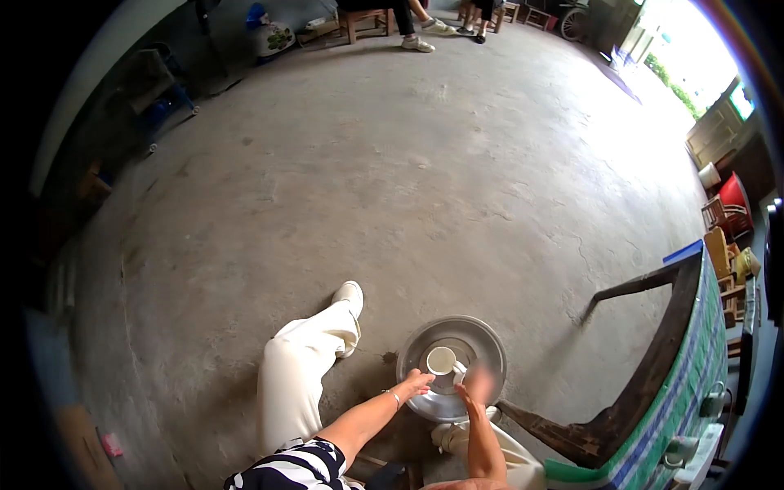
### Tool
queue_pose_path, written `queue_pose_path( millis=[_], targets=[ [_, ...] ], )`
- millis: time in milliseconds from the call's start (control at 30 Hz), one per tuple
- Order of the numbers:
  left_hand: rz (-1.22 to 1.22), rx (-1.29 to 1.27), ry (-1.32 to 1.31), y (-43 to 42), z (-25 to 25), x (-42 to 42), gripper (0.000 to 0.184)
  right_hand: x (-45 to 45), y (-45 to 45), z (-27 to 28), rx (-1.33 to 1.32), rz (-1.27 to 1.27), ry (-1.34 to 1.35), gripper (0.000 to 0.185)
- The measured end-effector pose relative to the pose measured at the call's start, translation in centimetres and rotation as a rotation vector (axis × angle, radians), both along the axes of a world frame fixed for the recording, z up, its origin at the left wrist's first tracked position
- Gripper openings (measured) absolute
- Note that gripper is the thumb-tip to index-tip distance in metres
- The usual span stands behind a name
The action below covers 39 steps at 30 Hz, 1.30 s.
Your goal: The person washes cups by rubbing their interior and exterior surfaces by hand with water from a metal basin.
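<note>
A white mug [441,360] stands upright in a round silver metal basin [412,347] on the floor, close to my feet. My left hand [417,383] reaches over the basin's near left rim, open, with its fingers stretched out toward the mug and apart from it. On the right side of the basin is my right hand [474,387], its thumb raised beside a small white curved part at the mug's right. A blurred patch covers most of its fingers, so I cannot make out whether it grips that part.
At right stands a dark wooden frame [653,384] with a green, white and blue striped cover [665,408]; one leg reaches near the basin. Wooden chairs [714,214] and a red tub [735,200] line the right wall. Seated people's legs [404,20] show at the far end.
</note>
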<state>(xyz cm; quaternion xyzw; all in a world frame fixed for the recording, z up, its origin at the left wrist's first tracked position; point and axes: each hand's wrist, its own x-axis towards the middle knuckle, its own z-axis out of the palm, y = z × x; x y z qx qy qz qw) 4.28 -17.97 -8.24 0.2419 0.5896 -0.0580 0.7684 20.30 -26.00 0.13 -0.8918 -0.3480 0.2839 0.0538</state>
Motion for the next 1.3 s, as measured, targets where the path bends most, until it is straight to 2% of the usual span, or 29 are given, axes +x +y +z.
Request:
queue_pose_path(
  millis=[33, 67, 100, 200, 333, 433, 500, 633, 700, 733, 800, 933, 1000, 1033, 1133, 1200, 1300],
  targets=[
    [0.017, -0.006, 0.005, -0.5, -0.4, 0.0, 0.079, 0.0, 0.0, -0.6, -0.021, -0.033, -0.008, 0.092],
    [0.025, -0.044, -0.012, -0.6, -1.0, 0.2, 0.068, 0.1, -0.3, -1.2, -0.045, -0.068, -0.018, 0.093],
    [0.029, -0.047, -0.006, -0.6, -1.5, 0.4, 0.068, 0.3, -0.5, -1.7, -0.048, -0.064, -0.012, 0.093],
    [0.012, -0.1, -0.078, -0.5, -1.0, 0.8, 0.051, 0.2, -1.1, -3.4, -0.014, -0.087, -0.011, 0.092],
    [0.029, -0.131, -0.068, -0.6, -1.2, 1.8, 0.042, 0.0, -1.1, -4.5, -0.013, -0.115, -0.009, 0.093],
    [0.028, -0.142, -0.038, -0.7, -1.9, 2.3, 0.041, -0.3, -1.0, -6.1, -0.028, -0.193, 0.065, 0.092],
    [0.01, -0.134, -0.013, -1.1, -2.4, 2.3, 0.042, -1.3, -1.3, -7.5, 0.081, -0.156, -0.165, 0.09],
    [0.098, -0.134, 0.026, -1.5, -2.7, 2.7, 0.046, -1.2, -1.1, -8.2, 0.052, -0.141, -0.175, 0.089],
    [0.122, -0.125, 0.053, -1.4, -2.6, 2.6, 0.048, -0.9, -1.4, -8.4, 0.086, -0.05, -0.133, 0.088],
    [0.003, -0.026, 0.061, -1.2, -2.5, 2.4, 0.049, -1.0, -1.6, -8.4, 0.082, -0.053, -0.131, 0.088],
    [-0.183, 0.143, 0.091, -0.6, -1.6, 2.2, 0.05, -0.9, -0.8, -6.6, 0.073, -0.159, -0.056, 0.082],
    [-0.284, 0.23, 0.081, 1.2, 0.7, 1.4, 0.046, -0.9, -0.4, -4.7, 0.229, -0.132, -0.093, 0.073],
    [-0.361, 0.305, 0.041, 1.5, 2.0, 0.6, 0.045, -0.1, -0.3, -6.4, 0.445, 0.084, -0.344, 0.067],
    [-0.437, 0.374, 0.011, 1.6, 2.6, 0.5, 0.045, 0.2, 0.1, -5.5, 0.496, 0.02, -0.066, 0.06],
    [-0.469, 0.359, -0.064, 2.1, 5.2, 0.8, 0.035, -1.3, 1.7, -2.6, 0.621, 0.114, -0.086, 0.051],
    [-0.519, 0.319, -0.139, 2.5, 7.1, 0.9, 0.029, -3.2, 3.0, 2.0, 0.525, 0.229, 0.036, 0.045],
    [-0.526, 0.403, -0.215, 2.9, 11.8, 0.4, 0.026, -4.8, 2.5, 3.7, 0.618, 0.293, -0.042, 0.049]
  ],
)
